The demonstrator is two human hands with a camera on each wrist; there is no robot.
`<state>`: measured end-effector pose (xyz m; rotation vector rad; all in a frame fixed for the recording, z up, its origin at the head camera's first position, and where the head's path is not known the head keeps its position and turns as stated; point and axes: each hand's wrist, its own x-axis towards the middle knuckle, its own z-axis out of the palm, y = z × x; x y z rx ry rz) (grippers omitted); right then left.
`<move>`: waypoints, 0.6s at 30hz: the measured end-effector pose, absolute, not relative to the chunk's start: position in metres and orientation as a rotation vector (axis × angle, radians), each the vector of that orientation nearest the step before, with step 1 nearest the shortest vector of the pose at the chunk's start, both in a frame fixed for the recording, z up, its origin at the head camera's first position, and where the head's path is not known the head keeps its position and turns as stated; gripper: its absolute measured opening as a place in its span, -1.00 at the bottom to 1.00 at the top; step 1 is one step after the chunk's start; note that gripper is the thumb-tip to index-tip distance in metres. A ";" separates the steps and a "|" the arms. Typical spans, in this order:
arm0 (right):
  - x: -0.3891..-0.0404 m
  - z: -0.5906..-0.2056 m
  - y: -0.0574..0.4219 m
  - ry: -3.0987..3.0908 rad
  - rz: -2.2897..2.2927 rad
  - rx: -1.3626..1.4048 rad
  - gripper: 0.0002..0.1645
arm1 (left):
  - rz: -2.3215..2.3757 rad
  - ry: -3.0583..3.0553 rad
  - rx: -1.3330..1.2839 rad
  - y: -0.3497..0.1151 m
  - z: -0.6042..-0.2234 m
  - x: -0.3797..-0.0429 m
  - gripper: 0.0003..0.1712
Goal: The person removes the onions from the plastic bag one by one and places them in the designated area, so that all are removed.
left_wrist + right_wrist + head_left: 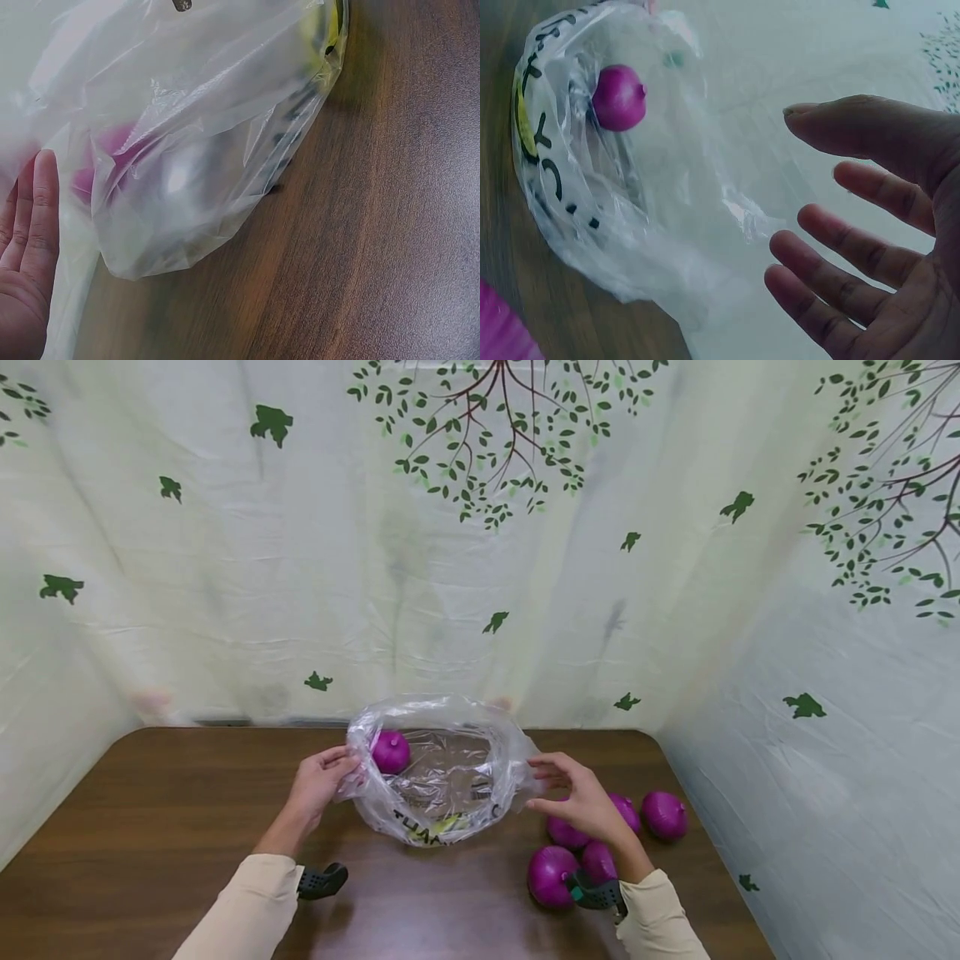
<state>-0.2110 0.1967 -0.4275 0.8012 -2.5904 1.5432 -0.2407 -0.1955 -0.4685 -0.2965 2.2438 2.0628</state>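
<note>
A clear plastic bag (442, 835) with dark lettering stands with its mouth spread wide on the brown table. Inside it, against the left wall, sits one red onion (391, 752), purple and round with a short tip; through the film it shows blurred in the left wrist view. My left hand (321, 781) pinches the left rim of the bag. On the other side my right hand (577, 793) has its thumb and fingers spread apart, holding nothing, fingertips close to the bag's right rim. More red onions (551, 877) lie beneath and beside the right hand, partly covered by it.
A single onion (664, 815) lies farthest right, near the table's right edge. The wooden table (187, 810) ends at a pale curtain (420, 610) printed with leaves and branches, which also hangs along the right side. Each wrist wears a dark strap (322, 882).
</note>
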 end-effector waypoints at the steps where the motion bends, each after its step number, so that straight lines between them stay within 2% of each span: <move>1: -0.211 -0.427 0.195 -2.585 1.549 0.805 -0.35 | 2.066 2.240 -0.297 -0.195 -0.469 -0.241 -0.39; 18: -0.207 -0.418 0.172 -2.468 1.767 0.928 -0.29 | 2.056 2.249 -0.304 -0.191 -0.469 -0.242 -0.39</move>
